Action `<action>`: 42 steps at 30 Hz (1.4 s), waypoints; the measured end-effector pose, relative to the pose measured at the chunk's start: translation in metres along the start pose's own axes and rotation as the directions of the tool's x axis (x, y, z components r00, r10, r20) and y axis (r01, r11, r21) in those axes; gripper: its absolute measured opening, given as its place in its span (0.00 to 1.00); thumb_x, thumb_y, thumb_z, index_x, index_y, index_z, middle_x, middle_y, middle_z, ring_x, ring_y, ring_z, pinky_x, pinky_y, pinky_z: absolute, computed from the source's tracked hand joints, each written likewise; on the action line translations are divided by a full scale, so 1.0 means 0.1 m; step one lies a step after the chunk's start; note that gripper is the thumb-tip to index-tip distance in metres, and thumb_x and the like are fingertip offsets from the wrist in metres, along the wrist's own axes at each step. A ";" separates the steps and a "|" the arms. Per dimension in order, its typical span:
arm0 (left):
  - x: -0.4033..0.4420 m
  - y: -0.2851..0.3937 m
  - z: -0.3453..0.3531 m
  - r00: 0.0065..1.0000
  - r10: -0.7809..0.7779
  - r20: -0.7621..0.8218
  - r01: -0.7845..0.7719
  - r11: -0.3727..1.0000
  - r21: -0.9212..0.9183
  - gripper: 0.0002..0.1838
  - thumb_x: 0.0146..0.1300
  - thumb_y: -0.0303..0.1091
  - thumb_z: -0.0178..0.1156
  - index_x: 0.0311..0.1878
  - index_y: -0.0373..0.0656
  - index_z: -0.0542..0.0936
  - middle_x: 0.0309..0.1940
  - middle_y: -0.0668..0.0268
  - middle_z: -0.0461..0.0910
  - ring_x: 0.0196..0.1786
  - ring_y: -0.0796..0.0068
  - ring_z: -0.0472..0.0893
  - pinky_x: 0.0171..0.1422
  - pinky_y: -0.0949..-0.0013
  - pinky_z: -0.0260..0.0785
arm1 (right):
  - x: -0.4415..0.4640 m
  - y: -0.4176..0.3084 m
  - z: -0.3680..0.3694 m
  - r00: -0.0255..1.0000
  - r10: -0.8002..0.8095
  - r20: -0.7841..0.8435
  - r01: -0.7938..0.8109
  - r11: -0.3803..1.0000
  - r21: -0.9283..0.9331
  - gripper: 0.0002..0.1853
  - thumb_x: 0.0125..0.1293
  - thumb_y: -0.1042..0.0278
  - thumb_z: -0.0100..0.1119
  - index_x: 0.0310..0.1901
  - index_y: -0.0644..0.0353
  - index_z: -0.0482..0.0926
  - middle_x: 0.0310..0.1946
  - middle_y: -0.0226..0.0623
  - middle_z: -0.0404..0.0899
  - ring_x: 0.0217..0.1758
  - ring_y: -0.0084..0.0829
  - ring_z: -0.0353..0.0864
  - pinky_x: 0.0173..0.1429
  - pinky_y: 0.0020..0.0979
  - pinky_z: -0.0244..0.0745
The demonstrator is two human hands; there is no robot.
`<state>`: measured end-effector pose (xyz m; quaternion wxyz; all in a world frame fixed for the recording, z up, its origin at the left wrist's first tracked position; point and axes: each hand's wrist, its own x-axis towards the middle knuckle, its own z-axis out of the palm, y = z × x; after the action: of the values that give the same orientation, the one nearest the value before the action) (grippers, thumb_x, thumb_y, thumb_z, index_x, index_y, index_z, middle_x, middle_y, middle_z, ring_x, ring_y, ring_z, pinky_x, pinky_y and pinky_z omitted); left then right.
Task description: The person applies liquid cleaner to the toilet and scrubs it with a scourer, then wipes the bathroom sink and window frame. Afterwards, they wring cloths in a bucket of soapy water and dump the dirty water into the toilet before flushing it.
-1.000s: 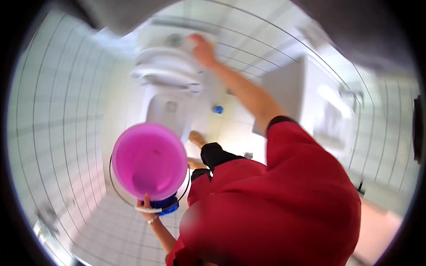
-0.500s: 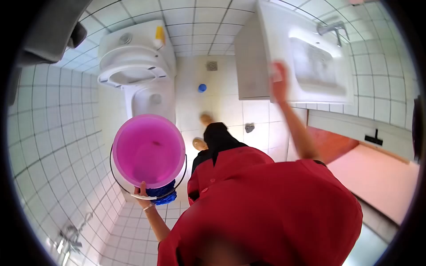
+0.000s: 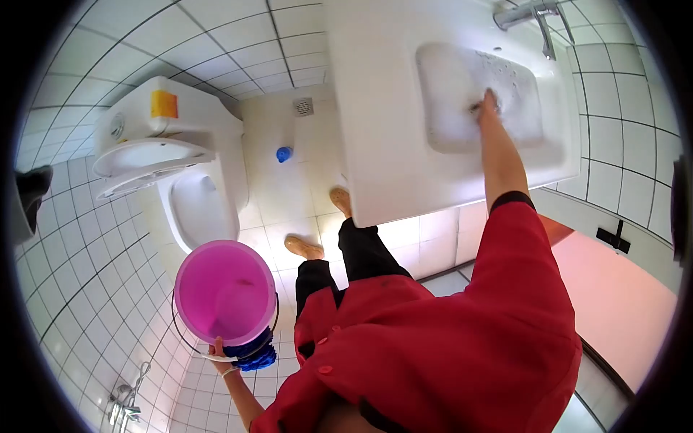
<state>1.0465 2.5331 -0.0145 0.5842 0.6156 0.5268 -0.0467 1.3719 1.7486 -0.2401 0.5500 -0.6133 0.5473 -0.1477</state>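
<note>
My left hand (image 3: 217, 351) grips the near rim of a pink bucket (image 3: 225, 289), its fingers over the edge. The bucket is tilted so its inside faces me, and a small dark spot shows on its inner wall. Its wire handle hangs around it. Against the bucket, beside that hand, is a shaggy blue cloth-like thing (image 3: 256, 355); whether the hand touches it is unclear. My right hand (image 3: 489, 105) reaches down into the white sink (image 3: 382, 144), by the drain in the whitish, sudsy-looking basin. Its fingers are blurred and partly hidden.
A chrome tap (image 3: 527, 14) stands at the sink's far right. To the left is a white toilet (image 3: 231, 191) with its lid and seat raised. A small blue object (image 3: 284, 154) lies on the tiled floor near a floor drain (image 3: 303, 107). A doorway opens at right.
I have stepped closer to the sink, and my right hand has moved from over its front edge down into the basin. The bucket has come along, still in my left hand.
</note>
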 end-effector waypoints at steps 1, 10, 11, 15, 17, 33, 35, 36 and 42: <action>-0.01 -0.04 0.12 0.999 0.026 0.031 -0.025 1.000 -0.006 0.20 0.52 0.32 0.58 0.49 0.34 0.71 0.42 0.60 0.74 0.43 0.66 0.74 0.47 0.66 0.69 | 0.15 0.07 0.03 0.997 -0.027 0.073 0.031 0.998 -0.050 0.25 0.55 0.54 0.49 0.51 0.60 0.67 0.45 0.47 0.70 0.49 0.44 0.68 0.48 0.45 0.65; -0.02 -0.46 1.12 1.000 0.021 0.002 -0.021 1.000 -0.012 0.15 0.50 0.36 0.59 0.39 0.37 0.75 0.34 0.65 0.76 0.36 0.73 0.74 0.41 0.72 0.67 | 0.16 0.34 -0.74 0.260 -0.102 0.960 0.965 0.049 -0.256 0.31 0.59 0.43 0.39 0.56 0.59 0.64 0.52 0.42 0.66 0.61 0.40 0.56 0.62 0.38 0.51; -0.03 -0.46 1.21 1.000 0.027 0.005 -0.027 0.999 -0.023 0.15 0.50 0.36 0.59 0.39 0.37 0.75 0.34 0.65 0.76 0.36 0.73 0.74 0.41 0.72 0.67 | 0.24 0.12 -0.86 0.382 0.026 0.924 0.924 -0.002 -0.382 0.29 0.60 0.43 0.37 0.57 0.55 0.61 0.56 0.40 0.61 0.62 0.40 0.55 0.64 0.37 0.50; -0.25 -0.20 1.22 0.995 0.094 0.012 -0.095 0.993 0.066 0.15 0.52 0.34 0.58 0.41 0.36 0.75 0.35 0.64 0.76 0.37 0.72 0.74 0.42 0.72 0.68 | 0.63 -0.30 -0.97 0.711 -0.051 0.701 0.699 0.154 -0.698 0.27 0.62 0.45 0.35 0.58 0.51 0.59 0.56 0.37 0.60 0.59 0.37 0.57 0.61 0.35 0.52; -0.40 -0.03 1.32 0.994 0.103 0.026 -0.104 0.993 0.063 0.16 0.51 0.34 0.58 0.42 0.36 0.74 0.35 0.63 0.76 0.38 0.72 0.74 0.42 0.72 0.68 | 0.75 -0.26 -0.74 0.785 -0.172 0.596 0.594 0.484 -0.643 0.26 0.62 0.46 0.35 0.58 0.51 0.60 0.54 0.36 0.62 0.57 0.36 0.59 0.59 0.34 0.55; -1.09 -0.52 0.68 0.978 0.162 -0.128 -0.160 0.987 0.023 0.18 0.51 0.35 0.59 0.44 0.36 0.75 0.37 0.65 0.76 0.39 0.73 0.74 0.45 0.73 0.66 | 0.34 0.37 -0.04 0.464 -0.458 0.758 0.880 0.141 -0.453 0.23 0.62 0.52 0.42 0.56 0.53 0.63 0.44 0.32 0.69 0.49 0.29 0.65 0.52 0.30 0.61; -1.37 -0.47 0.77 0.978 0.152 -0.146 -0.158 0.987 -0.030 0.16 0.51 0.34 0.59 0.42 0.36 0.76 0.35 0.66 0.76 0.38 0.75 0.73 0.44 0.74 0.65 | 0.21 0.33 -0.14 0.422 -0.361 0.831 0.905 0.107 -0.413 0.24 0.61 0.55 0.43 0.57 0.56 0.61 0.47 0.35 0.67 0.51 0.32 0.64 0.54 0.32 0.59; -1.46 -0.43 0.79 0.980 0.147 -0.136 -0.158 0.984 -0.076 0.14 0.50 0.34 0.60 0.40 0.36 0.76 0.34 0.68 0.76 0.37 0.77 0.73 0.42 0.75 0.64 | 0.28 0.32 -0.29 0.409 -0.335 0.849 0.912 0.109 -0.397 0.24 0.60 0.56 0.43 0.57 0.57 0.60 0.48 0.37 0.66 0.53 0.33 0.63 0.55 0.33 0.58; -0.71 -0.68 0.58 0.969 0.238 -0.072 -0.223 0.959 0.176 0.14 0.48 0.33 0.62 0.36 0.33 0.78 0.27 0.68 0.77 0.29 0.81 0.71 0.35 0.76 0.64 | 0.70 0.73 -1.39 0.355 -0.497 0.792 0.857 -0.166 -0.488 0.28 0.57 0.65 0.47 0.59 0.65 0.56 0.57 0.45 0.60 0.60 0.42 0.58 0.62 0.40 0.51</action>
<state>1.0000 2.4304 -0.0306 0.5069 0.7210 0.4723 0.0063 1.2511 1.6341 -0.2815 0.0251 -0.9997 -0.0043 0.0059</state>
